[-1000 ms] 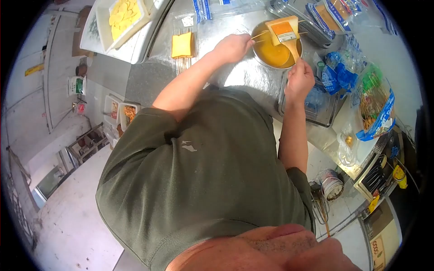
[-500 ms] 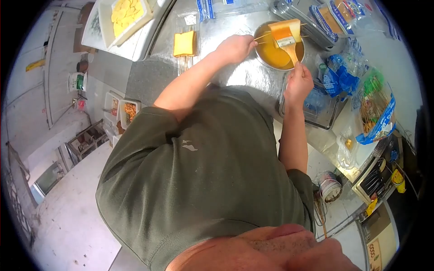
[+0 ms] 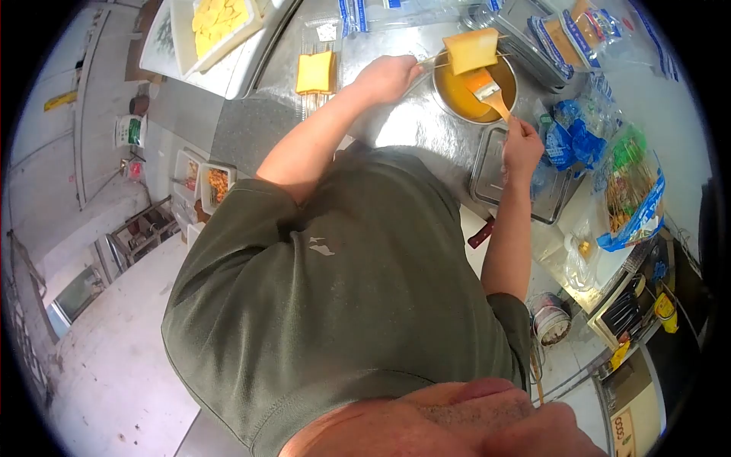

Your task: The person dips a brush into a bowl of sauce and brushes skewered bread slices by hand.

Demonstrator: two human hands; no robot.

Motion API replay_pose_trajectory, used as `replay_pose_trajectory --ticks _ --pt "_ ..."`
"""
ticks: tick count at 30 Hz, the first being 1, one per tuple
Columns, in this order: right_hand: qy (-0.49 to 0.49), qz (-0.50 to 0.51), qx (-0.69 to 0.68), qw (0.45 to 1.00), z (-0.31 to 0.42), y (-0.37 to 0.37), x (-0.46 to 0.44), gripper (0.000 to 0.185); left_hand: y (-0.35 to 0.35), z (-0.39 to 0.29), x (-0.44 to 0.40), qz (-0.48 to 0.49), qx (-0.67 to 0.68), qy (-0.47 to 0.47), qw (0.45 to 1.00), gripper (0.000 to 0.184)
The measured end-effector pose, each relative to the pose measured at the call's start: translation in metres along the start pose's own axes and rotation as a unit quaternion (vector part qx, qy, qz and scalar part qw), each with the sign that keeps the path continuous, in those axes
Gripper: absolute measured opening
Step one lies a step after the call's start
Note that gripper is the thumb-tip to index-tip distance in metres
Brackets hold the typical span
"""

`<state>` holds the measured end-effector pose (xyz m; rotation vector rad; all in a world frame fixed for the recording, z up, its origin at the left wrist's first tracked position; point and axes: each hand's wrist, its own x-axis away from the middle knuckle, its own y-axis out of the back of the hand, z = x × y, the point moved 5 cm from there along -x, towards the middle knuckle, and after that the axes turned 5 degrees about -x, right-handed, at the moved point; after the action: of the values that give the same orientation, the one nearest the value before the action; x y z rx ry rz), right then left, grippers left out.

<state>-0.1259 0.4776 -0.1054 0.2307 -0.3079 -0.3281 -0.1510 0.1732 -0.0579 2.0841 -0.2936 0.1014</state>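
My left hand (image 3: 387,79) is closed on the ends of thin skewers, which run through a slice of bread (image 3: 470,52). The bread hangs over the far rim of a round metal pot (image 3: 512,99) holding an orange-yellow liquid (image 3: 458,94). My right hand (image 3: 522,149) grips the wooden handle of a flat brush (image 3: 496,100). Its bristles are over the pot, just below the bread; whether they touch the liquid I cannot tell. Left of my left hand, another skewered bread piece (image 3: 315,72), yellow on top, lies on the metal table (image 3: 415,126).
A white tub (image 3: 251,38) of yellow slices stands at the upper left. Right of the pot are a metal tray (image 3: 487,179), blue plastic bags (image 3: 575,133) and a bag of skewers (image 3: 632,190). Packaged bread (image 3: 556,42) lies at the upper right. A dark red handle (image 3: 481,234) shows by my right forearm.
The skewered bread has moved slightly up and left and turned its paler yellow face to view. My right hand and the brush have dropped away from it, down and right.
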Motion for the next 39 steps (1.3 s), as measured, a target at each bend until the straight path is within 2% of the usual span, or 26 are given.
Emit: replay_pose_trajectory --ticks 3,6,9,12,15,17,18,20,22,26,29,32,35,39 --pt "0.141 0.045 0.243 0.959 0.053 -0.01 -0.002 0.03 0.005 0.008 0.002 -0.02 -0.001 0.01 1.0 0.036" --pt "0.167 0.145 0.479 0.849 0.054 -0.052 -0.013 0.031 0.009 0.01 0.004 -0.031 0.013 0.012 0.999 0.036" --pt "0.149 0.208 0.503 0.826 0.058 -0.09 -0.018 0.032 0.01 0.01 0.003 -0.025 0.009 0.022 0.999 0.036" --pt "0.17 0.22 0.437 0.855 0.052 -0.092 -0.028 0.032 0.01 0.01 0.002 -0.036 0.017 0.006 0.999 0.036" --pt "0.147 0.162 0.289 0.932 0.043 -0.046 -0.03 0.034 0.009 0.013 0.002 -0.031 0.02 0.022 0.999 0.035" --pt "0.105 0.076 0.136 0.982 0.025 -0.011 -0.028 0.028 0.007 0.012 0.002 -0.027 0.022 0.017 0.999 0.035" --pt "0.046 0.075 0.038 0.995 0.02 -0.002 -0.025 0.027 0.006 0.011 0.002 -0.025 0.022 0.013 0.999 0.036" --pt "-0.076 0.065 -0.164 0.981 0.01 0.013 -0.018 0.024 0.002 0.011 0.002 -0.017 0.022 0.005 1.0 0.035" --pt "-0.067 0.026 -0.217 0.974 0.031 0.011 -0.008 0.021 -0.002 0.006 0.0 -0.01 0.021 -0.005 1.0 0.035" --pt "-0.047 0.004 -0.276 0.96 0.047 -0.005 -0.003 0.022 -0.001 -0.008 0.007 0.006 0.014 -0.012 1.0 0.035" --pt "-0.082 0.032 -0.291 0.953 0.027 -0.021 -0.008 0.021 -0.003 -0.014 0.011 0.006 0.014 -0.014 1.0 0.035" --pt "-0.067 -0.021 -0.165 0.984 0.023 -0.008 0.001 0.016 -0.004 -0.005 0.01 0.002 0.009 -0.009 1.0 0.035" --pt "-0.078 -0.034 -0.225 0.971 0.034 0.002 0.009 0.017 -0.001 -0.002 0.011 0.009 0.012 -0.004 1.0 0.035" --pt "-0.074 0.0 -0.281 0.957 0.049 -0.014 0.007 0.017 -0.001 -0.012 0.012 0.006 0.023 -0.016 1.0 0.035"
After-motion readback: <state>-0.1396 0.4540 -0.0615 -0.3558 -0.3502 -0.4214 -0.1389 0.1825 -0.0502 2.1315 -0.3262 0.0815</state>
